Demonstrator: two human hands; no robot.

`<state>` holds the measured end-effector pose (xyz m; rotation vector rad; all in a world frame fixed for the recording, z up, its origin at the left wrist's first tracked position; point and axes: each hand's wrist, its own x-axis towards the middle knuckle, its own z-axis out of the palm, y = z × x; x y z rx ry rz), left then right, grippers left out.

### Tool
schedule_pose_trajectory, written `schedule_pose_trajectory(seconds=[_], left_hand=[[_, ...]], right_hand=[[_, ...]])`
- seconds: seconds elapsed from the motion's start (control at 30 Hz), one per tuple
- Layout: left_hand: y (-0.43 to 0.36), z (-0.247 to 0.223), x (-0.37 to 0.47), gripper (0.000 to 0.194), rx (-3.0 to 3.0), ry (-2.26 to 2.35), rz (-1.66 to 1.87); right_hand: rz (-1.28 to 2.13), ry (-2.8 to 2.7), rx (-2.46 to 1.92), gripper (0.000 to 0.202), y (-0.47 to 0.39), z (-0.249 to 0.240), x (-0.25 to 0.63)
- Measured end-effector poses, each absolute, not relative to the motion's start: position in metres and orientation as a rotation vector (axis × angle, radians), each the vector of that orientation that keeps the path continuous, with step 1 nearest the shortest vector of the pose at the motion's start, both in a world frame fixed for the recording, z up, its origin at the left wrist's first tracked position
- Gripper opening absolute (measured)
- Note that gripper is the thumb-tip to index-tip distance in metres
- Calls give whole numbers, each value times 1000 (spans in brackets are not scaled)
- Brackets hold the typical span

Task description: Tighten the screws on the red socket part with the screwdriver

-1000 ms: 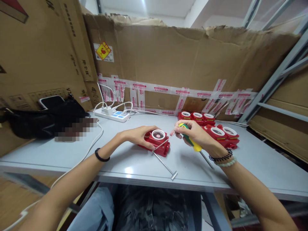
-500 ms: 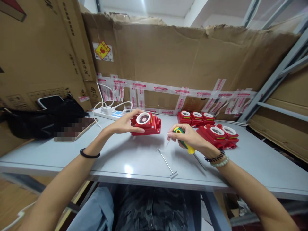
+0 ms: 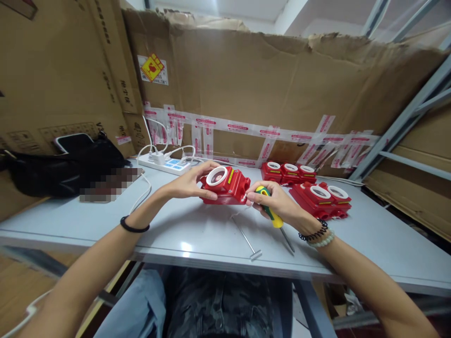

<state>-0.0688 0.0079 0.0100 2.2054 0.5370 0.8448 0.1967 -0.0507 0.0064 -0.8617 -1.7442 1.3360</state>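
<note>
My left hand [image 3: 193, 182] is closed round the left side of a red box with a round white-rimmed window [image 3: 230, 188], tilted a little above the table. At the box's right end is my right hand [image 3: 268, 199]. It grips a yellow-and-green screwdriver [image 3: 269, 209] in the palm, shaft pointing down toward me. Its thumb and forefinger also pinch something thin and whitish, like a string, touching the box's corner by a port. A small metal T-shaped tool [image 3: 248, 241] lies on the table below the hands.
Several more red boxes stand to the right, some in a back row [image 3: 291, 173] and others nearer [image 3: 322, 199]. A white power strip [image 3: 164, 163] with plugged cables, a black bag [image 3: 66, 164] and a blurred flat object [image 3: 111, 185] lie left. Cardboard [image 3: 229, 80] walls the table's back.
The red box has shifted right and turned, showing more of its right end. My right hand has brought its pinched fingertips against the box's corner; before, they were apart.
</note>
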Motion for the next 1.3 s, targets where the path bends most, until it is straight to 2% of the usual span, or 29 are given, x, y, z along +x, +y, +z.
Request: schedule_pose_trajectory(seconds=[0.4, 0.67, 1.3], left_hand=[[10, 6, -67, 63, 2190, 495, 844], [12, 3, -67, 64, 2145, 516, 841], [8, 6, -66, 58, 2067, 513, 835]], right_hand=[[1439, -1594, -861, 29, -59, 11, 189], [1445, -1556, -850, 26, -57, 7, 187], [1086, -1658, -1051, 36, -54, 12, 192]])
